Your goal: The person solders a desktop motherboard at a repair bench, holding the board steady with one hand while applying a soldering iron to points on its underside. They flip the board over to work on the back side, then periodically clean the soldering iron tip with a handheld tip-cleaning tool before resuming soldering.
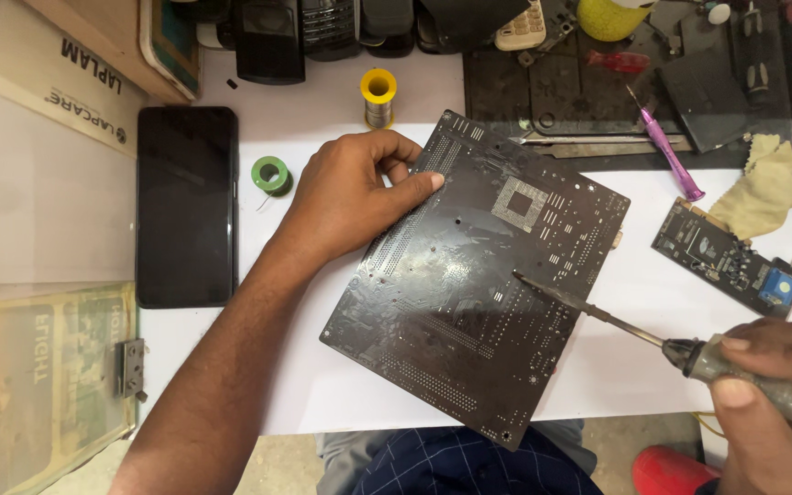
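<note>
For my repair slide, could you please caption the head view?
Left hand steadies a dark circuit board while the right hand touches a soldering iron tip to it.

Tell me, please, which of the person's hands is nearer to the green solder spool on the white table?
Left. The left hand rests on the circuit board's upper-left edge, just right of the green spool. The right hand holds the soldering iron far away, lower right.

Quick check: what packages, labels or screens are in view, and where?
Phone: left of the left hand, flat, black rectangle, screen dark.
Beige box: top left, flat, dark lettering.
Green packet: bottom left, glossy, pale lettering.
Calculator: top centre, cream, partly hidden.
</note>
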